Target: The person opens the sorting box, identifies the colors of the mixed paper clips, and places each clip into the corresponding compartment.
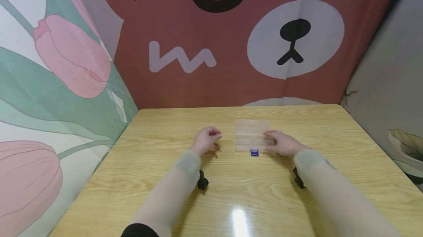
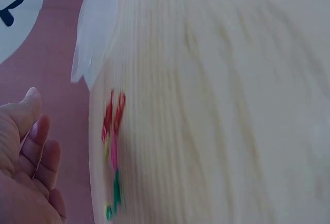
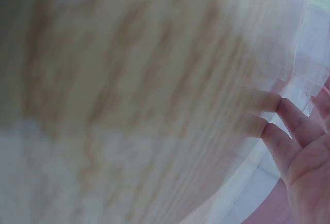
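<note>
Near arms (image 1: 165, 196) reach in: loose left hand (image 1: 203, 140) by colourful wire clips (image 2: 114, 153) lying out, spread right hand (image 1: 285, 143) touching opened clear plastic box (image 1: 249, 134).

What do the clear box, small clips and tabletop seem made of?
The clear box: probably smooth plastic, as it is see-through and colourless. The small clips: perhaps coated wire, being thin, looped and brightly coloured; blur hides their finish. The tabletop: wood or wood-look laminate, going by its grain, with a slight gloss where light reflects.

Downward head view, close wrist views, shared tabletop (image 1: 244, 183)
</note>
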The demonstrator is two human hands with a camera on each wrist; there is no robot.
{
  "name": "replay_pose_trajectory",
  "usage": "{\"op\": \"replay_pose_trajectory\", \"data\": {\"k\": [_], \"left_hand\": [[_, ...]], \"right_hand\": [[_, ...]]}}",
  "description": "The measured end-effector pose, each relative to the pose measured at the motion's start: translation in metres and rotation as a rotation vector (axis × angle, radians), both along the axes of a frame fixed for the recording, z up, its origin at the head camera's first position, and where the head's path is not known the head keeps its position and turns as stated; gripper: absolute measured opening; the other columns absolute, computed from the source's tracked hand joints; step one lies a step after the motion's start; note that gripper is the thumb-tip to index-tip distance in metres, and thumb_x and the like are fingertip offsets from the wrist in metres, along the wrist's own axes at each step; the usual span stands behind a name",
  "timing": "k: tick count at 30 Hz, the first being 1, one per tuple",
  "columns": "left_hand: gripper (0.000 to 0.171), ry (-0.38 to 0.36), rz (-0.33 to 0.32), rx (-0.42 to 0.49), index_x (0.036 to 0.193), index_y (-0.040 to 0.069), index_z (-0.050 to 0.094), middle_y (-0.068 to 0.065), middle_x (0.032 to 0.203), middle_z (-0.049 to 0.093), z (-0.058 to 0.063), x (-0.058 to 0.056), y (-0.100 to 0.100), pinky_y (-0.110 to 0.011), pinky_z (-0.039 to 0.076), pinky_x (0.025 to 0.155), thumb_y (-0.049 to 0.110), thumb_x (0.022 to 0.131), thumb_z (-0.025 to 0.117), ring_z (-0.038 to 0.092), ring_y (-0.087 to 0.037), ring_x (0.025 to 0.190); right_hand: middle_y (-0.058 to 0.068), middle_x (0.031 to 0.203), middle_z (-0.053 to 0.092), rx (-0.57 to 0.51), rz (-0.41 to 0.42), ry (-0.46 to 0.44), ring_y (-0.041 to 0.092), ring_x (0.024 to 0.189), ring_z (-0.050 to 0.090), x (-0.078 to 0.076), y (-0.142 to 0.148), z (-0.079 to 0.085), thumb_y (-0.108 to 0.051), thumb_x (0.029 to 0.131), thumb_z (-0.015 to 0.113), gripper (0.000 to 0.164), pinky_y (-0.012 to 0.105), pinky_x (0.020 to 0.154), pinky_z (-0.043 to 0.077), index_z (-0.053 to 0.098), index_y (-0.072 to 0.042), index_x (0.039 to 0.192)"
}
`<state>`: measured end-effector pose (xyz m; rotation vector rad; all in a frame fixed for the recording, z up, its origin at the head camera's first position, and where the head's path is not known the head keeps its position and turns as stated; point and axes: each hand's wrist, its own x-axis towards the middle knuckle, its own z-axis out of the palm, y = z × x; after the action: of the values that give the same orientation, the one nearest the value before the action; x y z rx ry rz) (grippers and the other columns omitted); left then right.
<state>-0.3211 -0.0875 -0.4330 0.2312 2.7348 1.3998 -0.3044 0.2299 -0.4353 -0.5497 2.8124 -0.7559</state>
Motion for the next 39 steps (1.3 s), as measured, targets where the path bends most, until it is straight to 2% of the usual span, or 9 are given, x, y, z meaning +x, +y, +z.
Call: {"op": "replay_pose_trajectory", "data": {"k": [4,10,15,20,28,39], "left_hand": [[0.017,0.002,0.024,-0.009,0.106,0.014,0.068,0.002,0.097,0.064,-0.004,0.002,-0.014,-0.033,0.049,0.075,0.025,0.094,0.064,0.057,-0.016,0.087],[0.014,0.025,0.043,-0.061,0.103,0.013,0.069,0.001,0.096,0.065,-0.004,0.01,-0.034,-0.035,0.045,0.077,0.023,0.094,0.065,0.056,-0.017,0.086],[0.012,0.002,0.024,-0.096,0.099,0.012,0.07,0.0,0.097,0.065,-0.008,0.014,-0.05,-0.036,0.045,0.078,0.021,0.092,0.067,0.055,-0.017,0.085],[0.008,-0.05,-0.011,-0.14,0.094,0.013,0.07,0.0,0.096,0.062,-0.016,0.016,-0.063,-0.037,0.045,0.082,0.02,0.089,0.071,0.055,-0.017,0.087],[0.01,-0.083,-0.052,-0.208,0.094,0.015,0.07,0.002,0.093,0.062,-0.022,0.015,-0.066,-0.038,0.045,0.083,0.022,0.087,0.073,0.056,-0.015,0.087],[0.004,-0.109,-0.077,-0.293,0.087,0.015,0.07,0.003,0.09,0.062,-0.012,0.02,-0.063,-0.036,0.045,0.079,0.018,0.087,0.072,0.054,-0.015,0.082]], "right_hand": [[0.029,0.15,0.027,0.0,0.004,-0.004,0.048,0.135,0.027,0.0,0.0,-0.001,-0.04,0.091,0.064,0.075,0.06,0.107,0.022,0.035,0.001,0.146],[0.029,0.149,0.028,-0.009,-0.002,-0.011,0.048,0.135,0.026,0.0,-0.001,0.0,-0.038,0.092,0.065,0.073,0.06,0.107,0.022,0.035,0.001,0.146],[0.029,0.149,0.028,-0.004,-0.003,-0.014,0.048,0.135,0.026,0.0,-0.001,0.0,-0.037,0.092,0.065,0.073,0.06,0.107,0.022,0.036,0.002,0.145],[0.028,0.149,0.028,-0.001,-0.011,-0.021,0.048,0.135,0.026,-0.001,-0.001,0.001,-0.04,0.091,0.065,0.074,0.06,0.107,0.022,0.036,0.001,0.146],[0.028,0.149,0.028,0.001,0.001,-0.017,0.048,0.135,0.027,-0.001,0.001,-0.001,-0.04,0.091,0.065,0.073,0.061,0.106,0.023,0.036,0.0,0.146],[0.026,0.152,0.026,-0.016,-0.004,-0.045,0.047,0.136,0.025,-0.003,0.002,-0.004,-0.042,0.091,0.065,0.076,0.061,0.107,0.022,0.033,-0.003,0.148]]}}
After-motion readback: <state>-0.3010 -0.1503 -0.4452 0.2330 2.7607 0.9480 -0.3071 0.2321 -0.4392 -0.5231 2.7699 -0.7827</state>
